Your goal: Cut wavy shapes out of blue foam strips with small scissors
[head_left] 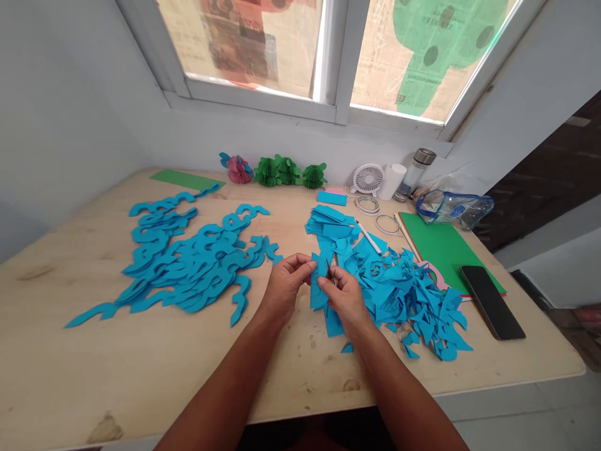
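Blue paper [318, 298] held over the middle of the worktop [188, 369].
My left hand [287, 277] pinches its left side; my right hand [346, 297], thumb on the paper, holds scissors [330, 272]. Wavy blue strips [211, 250] lie left, blue scraps [389, 291] right.

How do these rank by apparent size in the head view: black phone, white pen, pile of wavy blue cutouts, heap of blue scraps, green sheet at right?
1. Pile of wavy blue cutouts and heap of blue scraps: too close to rank
2. Green sheet, partly covered
3. Black phone
4. White pen
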Available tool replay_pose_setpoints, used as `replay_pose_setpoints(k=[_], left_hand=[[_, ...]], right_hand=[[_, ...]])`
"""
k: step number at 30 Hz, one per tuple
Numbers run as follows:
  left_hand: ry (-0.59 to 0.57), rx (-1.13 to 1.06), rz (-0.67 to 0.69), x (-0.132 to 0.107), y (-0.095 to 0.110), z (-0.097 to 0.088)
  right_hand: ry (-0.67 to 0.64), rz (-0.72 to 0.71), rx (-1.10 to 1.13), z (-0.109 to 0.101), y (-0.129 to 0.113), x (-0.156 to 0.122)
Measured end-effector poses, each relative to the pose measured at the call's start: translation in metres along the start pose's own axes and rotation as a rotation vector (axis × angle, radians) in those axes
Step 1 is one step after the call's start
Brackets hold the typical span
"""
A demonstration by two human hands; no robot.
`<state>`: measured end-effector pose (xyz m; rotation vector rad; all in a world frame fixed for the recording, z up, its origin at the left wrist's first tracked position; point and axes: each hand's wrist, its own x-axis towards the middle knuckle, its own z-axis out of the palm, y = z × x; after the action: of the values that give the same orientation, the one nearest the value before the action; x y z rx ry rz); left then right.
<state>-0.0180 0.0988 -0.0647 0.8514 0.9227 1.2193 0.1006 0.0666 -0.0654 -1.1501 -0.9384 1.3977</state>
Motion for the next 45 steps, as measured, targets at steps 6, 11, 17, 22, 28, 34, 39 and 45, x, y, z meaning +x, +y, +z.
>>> replay_pose_setpoints(k=[6,11,17,22,28,34,39,45], left_hand=[[-0.093,0.095,-0.038,-0.004,0.008,0.002],[-0.149,0.150,-0.064,-0.006,0.013,0.003],[0.016,0.018,-0.030,-0.004,0.010,0.003],[-0.027,0.036,-0.070,-0.005,0.010,0.003],[-0.070,0.115,-0.116,-0.007,0.009,0.004],[0.028,-0.010,-0.090,-0.007,0.010,0.007],[0.078,-0.203,-0.114,-0.007,0.013,0.009],[0.121,-0.332,-0.139,-0.005,0.008,0.007]], right_hand=[[0.100,-0.014,0.023,-0.005,-0.001,0.003],[0.168,-0.005,0.053,-0.006,-0.003,0.003],[0.125,-0.024,0.065,-0.003,-0.003,0.003],[0.179,-0.047,0.086,-0.005,-0.003,0.005],[0.179,-0.044,0.069,-0.007,-0.004,0.005],[0.146,-0.098,0.095,-0.005,0.000,0.003],[0.111,-0.076,0.116,-0.001,0.003,0.001],[0.055,-0.028,0.084,0.004,0.003,-0.002]])
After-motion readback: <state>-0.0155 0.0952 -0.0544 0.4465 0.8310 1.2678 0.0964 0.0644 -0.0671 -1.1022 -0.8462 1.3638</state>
